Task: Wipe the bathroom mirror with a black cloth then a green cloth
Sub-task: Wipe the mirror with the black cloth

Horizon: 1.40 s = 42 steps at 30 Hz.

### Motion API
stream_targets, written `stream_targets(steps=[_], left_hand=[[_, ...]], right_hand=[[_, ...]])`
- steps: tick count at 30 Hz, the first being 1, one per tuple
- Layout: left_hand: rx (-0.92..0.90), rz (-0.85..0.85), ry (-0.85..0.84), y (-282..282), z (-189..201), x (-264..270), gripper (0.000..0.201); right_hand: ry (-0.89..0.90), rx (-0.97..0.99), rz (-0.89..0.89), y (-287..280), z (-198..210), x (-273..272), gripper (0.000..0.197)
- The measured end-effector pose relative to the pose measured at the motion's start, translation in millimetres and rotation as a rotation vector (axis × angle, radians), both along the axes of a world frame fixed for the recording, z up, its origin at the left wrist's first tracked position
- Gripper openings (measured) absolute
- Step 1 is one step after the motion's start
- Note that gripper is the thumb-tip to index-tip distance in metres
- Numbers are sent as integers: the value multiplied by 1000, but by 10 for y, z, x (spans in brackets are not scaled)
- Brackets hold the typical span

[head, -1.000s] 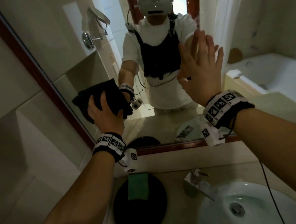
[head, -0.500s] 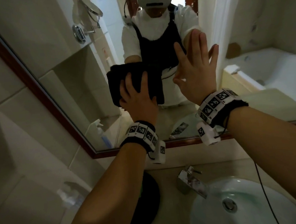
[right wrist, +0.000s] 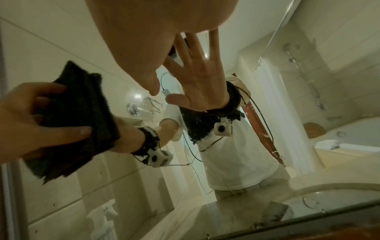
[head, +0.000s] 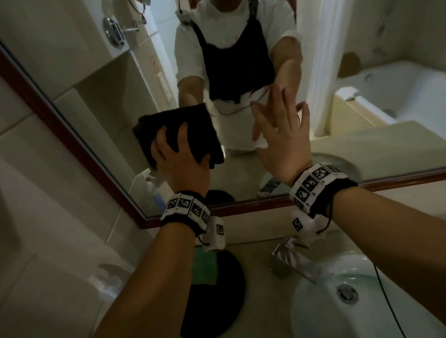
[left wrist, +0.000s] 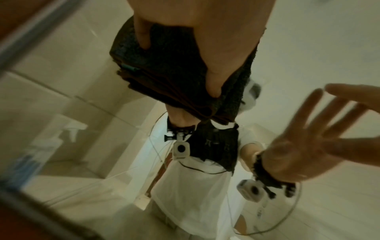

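Two hands up at mirror (head: 156, 68); left hand (head: 182, 163) grip pressing folded black cloth (head: 177, 129) on glass; right hand (head: 283, 141) grip wide, fingers spread; green cloth (head: 204, 269) on tabletop (head: 266, 311) below.

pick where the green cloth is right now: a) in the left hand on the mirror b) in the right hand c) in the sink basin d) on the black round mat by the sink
d: the green cloth lies on the black round mat on the counter, while the left hand presses the black cloth to the mirror and the right hand is bare.
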<state>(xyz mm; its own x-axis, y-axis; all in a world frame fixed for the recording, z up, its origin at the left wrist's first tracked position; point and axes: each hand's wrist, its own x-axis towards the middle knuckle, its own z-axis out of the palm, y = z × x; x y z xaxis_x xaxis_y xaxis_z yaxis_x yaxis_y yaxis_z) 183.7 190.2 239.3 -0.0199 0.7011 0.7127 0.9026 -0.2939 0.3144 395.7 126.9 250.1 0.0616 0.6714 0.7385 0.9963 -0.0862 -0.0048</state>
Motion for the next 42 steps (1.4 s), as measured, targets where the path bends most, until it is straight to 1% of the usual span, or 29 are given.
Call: stream_targets(steps=[3,6,9,11,15,18,21,24,27,31,36,42], left_hand=[[-38,16,-68,69,-186,-354,84],[-51,41,-83,127,-354,-619,83],[-87,68,-220,214,-526,-819,90],[-118,74,-277,247,-626,-919,94],[-99,60,-273,277,-755,-1010,94],[-140,86,-281,262,-845,-993,91],[-184,110,-293,205,-1031,-941,90],[-218,142,-333,152,-1229,-827,92],[-222,168,-353,134,-1309,-695,91],[-245,151,-355,108,-1342,-542,90],[-253,82,-340,-16,-1309,-131,81],[-239,17,-268,-115,-1175,364,86]], right_hand=[[29,-4,9,68,-143,-54,88],[54,28,-11,147,-198,-85,87],[42,57,-32,207,-243,-96,90],[37,87,-33,236,-272,-96,90],[30,114,-19,254,-277,-90,81],[30,107,-7,261,-278,-85,81],[37,124,-7,272,-290,-79,79],[26,121,-17,277,-300,-62,84],[23,105,-22,283,-314,-50,89],[26,123,-7,298,-315,-47,87],[22,118,-13,323,-337,-35,90],[24,74,-5,289,-332,-21,94]])
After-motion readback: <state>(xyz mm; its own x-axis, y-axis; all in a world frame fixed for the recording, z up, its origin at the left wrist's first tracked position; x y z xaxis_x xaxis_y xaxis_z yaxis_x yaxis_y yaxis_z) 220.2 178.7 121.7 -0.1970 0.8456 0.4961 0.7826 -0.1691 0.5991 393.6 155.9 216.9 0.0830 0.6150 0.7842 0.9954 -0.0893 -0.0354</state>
